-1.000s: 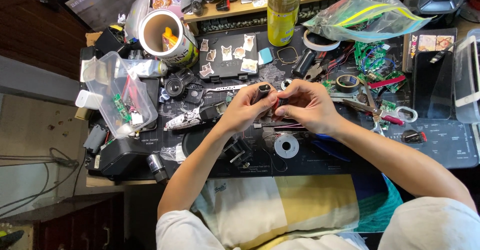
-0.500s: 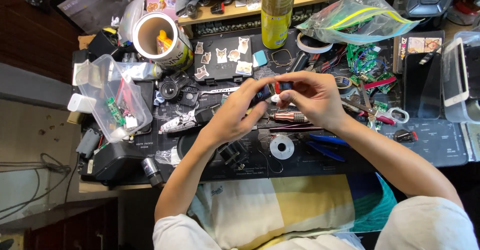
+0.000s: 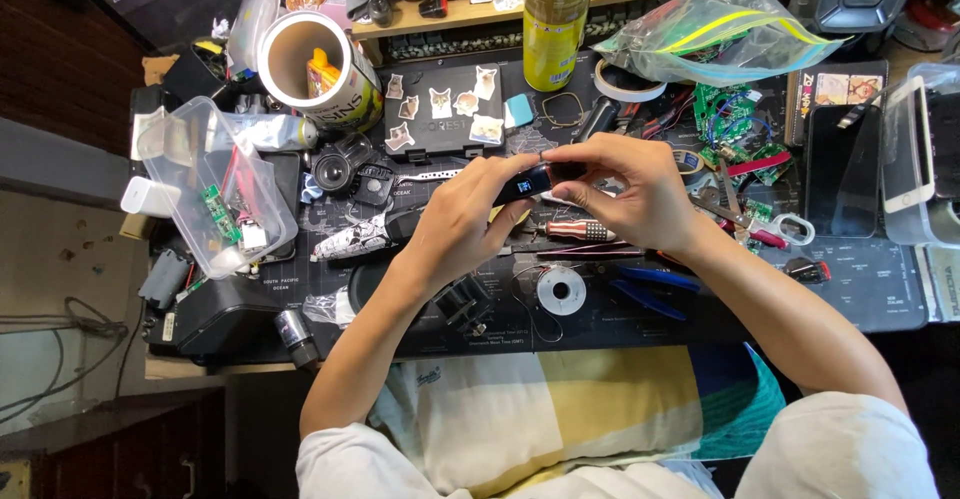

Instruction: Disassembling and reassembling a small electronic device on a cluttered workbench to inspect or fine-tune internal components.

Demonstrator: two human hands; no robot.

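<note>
Both my hands hold one small black device (image 3: 535, 180) with a lit blue strip, above the middle of a cluttered dark desk mat (image 3: 880, 289). My left hand (image 3: 465, 221) grips its left end with thumb and fingers. My right hand (image 3: 630, 191) pinches its right end from above. Just below the hands lie a red-handled screwdriver (image 3: 580, 230), a spool of solder wire (image 3: 560, 290) and blue-handled pliers (image 3: 650, 289).
A clear plastic box (image 3: 215, 184) with green boards sits at the left, an open cardboard tube (image 3: 310, 64) and a tall yellow can (image 3: 555, 19) at the back. A zip bag (image 3: 720, 29), green circuit boards (image 3: 725, 119), scissors (image 3: 770, 227) and phones (image 3: 905, 159) lie at the right.
My hands have lifted slightly and the small device has turned so its lit blue strip shows between them. The view has shifted a little.
</note>
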